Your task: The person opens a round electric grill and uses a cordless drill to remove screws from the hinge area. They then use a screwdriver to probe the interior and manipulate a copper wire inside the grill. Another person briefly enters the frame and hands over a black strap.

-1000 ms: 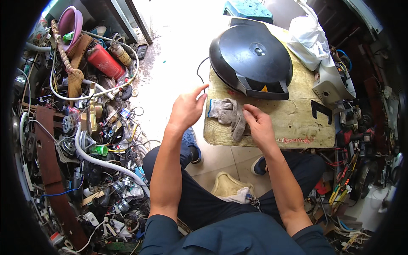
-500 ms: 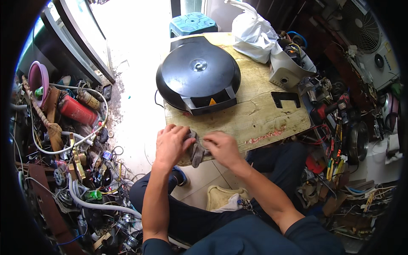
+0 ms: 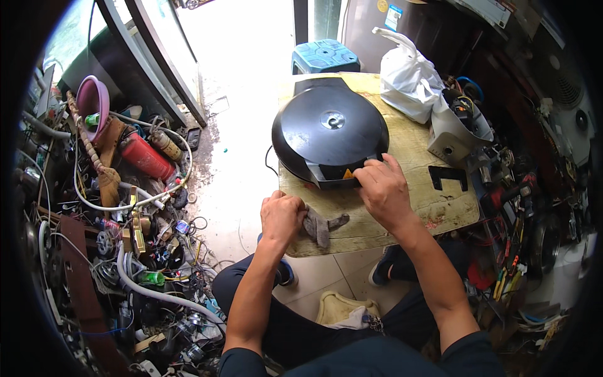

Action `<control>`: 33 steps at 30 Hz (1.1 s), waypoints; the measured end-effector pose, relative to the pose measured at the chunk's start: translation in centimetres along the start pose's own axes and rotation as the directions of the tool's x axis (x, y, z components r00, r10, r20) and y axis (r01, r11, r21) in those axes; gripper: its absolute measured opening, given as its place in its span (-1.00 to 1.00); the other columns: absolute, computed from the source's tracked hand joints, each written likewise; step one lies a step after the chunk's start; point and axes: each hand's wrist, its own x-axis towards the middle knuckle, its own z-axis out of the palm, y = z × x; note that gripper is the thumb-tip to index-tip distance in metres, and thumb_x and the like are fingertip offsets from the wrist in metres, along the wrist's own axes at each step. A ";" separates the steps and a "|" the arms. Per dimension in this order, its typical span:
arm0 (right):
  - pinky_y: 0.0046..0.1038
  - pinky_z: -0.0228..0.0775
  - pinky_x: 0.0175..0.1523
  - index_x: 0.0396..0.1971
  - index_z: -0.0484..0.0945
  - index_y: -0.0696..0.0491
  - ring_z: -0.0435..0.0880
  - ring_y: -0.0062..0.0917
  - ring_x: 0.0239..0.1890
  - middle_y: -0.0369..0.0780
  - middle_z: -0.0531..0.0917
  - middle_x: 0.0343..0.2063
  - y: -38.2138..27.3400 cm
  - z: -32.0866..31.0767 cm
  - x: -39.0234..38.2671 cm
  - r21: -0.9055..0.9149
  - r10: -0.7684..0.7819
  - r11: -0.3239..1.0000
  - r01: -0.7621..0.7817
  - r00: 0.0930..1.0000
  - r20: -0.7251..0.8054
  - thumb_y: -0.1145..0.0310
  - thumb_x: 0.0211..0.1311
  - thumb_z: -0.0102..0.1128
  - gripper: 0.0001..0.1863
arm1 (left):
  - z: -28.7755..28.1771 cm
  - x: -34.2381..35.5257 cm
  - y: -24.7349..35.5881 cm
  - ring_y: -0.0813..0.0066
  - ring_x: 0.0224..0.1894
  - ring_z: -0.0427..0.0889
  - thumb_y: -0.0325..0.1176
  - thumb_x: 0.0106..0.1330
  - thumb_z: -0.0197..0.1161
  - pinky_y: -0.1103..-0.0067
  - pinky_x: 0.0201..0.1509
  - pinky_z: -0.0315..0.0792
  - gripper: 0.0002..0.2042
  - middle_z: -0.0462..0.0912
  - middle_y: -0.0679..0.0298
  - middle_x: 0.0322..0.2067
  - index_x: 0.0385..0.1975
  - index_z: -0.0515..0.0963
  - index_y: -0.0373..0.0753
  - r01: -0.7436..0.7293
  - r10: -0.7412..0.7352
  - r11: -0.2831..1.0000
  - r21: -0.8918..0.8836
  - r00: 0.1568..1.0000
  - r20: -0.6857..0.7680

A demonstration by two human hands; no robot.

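On the far left, a purple basin [image 3: 94, 103] and a red fire extinguisher [image 3: 146, 155] sit among piled parts, seemingly pushed against that side to spare the walkway. The left hand [image 3: 282, 220] is over the tabletop's near-left edge, its fingers curled closed on one end of a grey glove [image 3: 319, 230]; the glove's loose fingers spread rightward on the tabletop [image 3: 440, 204], within easy reach of the body. Beyond it, the round black appliance [image 3: 333, 135] lies flat, lid down, its front handle facing the person, which probably suits access from the seat. The right hand [image 3: 382, 191] is at that handle's right end, fingers bent over it; whether they grip or merely touch, I cannot tell. Farther right, a white bag [image 3: 409, 85], a pale housing [image 3: 447, 141] and a black bracket [image 3: 448, 170] lie toward the side, presumably leaving working room in front.
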 end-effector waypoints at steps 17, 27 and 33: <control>0.06 0.33 0.26 -0.34 0.59 0.04 0.74 -0.33 -0.11 -0.25 0.64 -0.40 -2.3 -7.8 -8.0 -0.068 -0.020 0.997 0.028 0.992 0.123 0.55 0.04 0.27 -0.84 | -1.9 -1.1 -1.1 0.13 -0.23 0.73 -0.18 0.14 0.49 0.28 -0.14 0.55 -0.81 0.75 0.19 -0.36 -0.39 0.78 -0.15 0.229 -0.235 0.972 0.053 0.943 0.235; 0.05 0.34 0.28 -0.29 0.63 0.05 0.75 -0.30 -0.14 -0.22 0.67 -0.40 -3.1 -11.1 -6.5 0.006 -0.025 1.000 0.025 0.979 0.201 0.55 -0.04 0.30 -0.76 | -1.9 -1.1 -1.3 0.19 -0.27 0.75 -0.17 0.13 0.51 0.35 -0.15 0.58 -0.79 0.77 0.19 -0.38 -0.37 0.78 -0.15 0.271 -0.268 0.962 0.020 0.938 0.221; 0.03 0.35 0.29 -0.19 0.65 0.07 0.74 -0.27 -0.15 -0.19 0.72 -0.31 -0.5 -15.1 -0.5 0.096 -0.084 0.993 0.069 0.983 0.161 0.64 -0.15 0.33 -0.61 | -1.7 -0.8 -1.4 0.20 -0.26 0.76 -0.16 0.13 0.52 0.35 -0.16 0.57 -0.77 0.77 0.19 -0.39 -0.35 0.78 -0.15 0.284 -0.280 0.959 0.020 0.926 0.254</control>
